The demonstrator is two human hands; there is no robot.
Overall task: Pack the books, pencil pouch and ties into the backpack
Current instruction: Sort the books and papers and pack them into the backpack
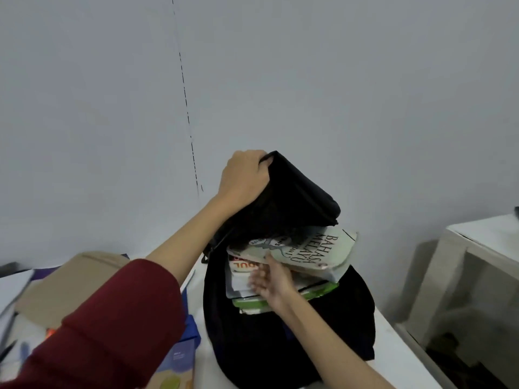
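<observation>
Head view, landmark: the backpack [323, 318], black, standing upright on a white table [398, 357] with its mouth open toward the camera.
Left hand: the left hand [243, 178] is at the top of the backpack, fingers curled round the raised black flap [295, 197] and holding it up and back; a dark red sleeve [106, 327] covers that arm up to the forearm.
Right hand: the right hand [271, 279] is at the mouth of the backpack, thumb on the cover of the top book and fingers spread under the stack; the fingers are blurred, so whether they clamp the stack or only rest against it I cannot tell.
Books: a stack of books sticks halfway out of the backpack's mouth, under the raised flap; the top book [314, 254] is pale green with "BAHASA MELAYU" on its cover, tilted, its corner jutting out to the right of the backpack.
Below the top book: a white book with red lettering [241, 273], then a green-edged book [320, 293] lowest in the stack.
Left of the backpack: a brown cardboard box [70, 284], papers [14, 287] and a blue box [182, 357] lie on the table.
Right of the backpack: a pale cabinet [477, 265] stands apart from the table.
Behind the backpack: a plain grey wall [337, 80].
Pencil pouch and ties: cannot be made out.
</observation>
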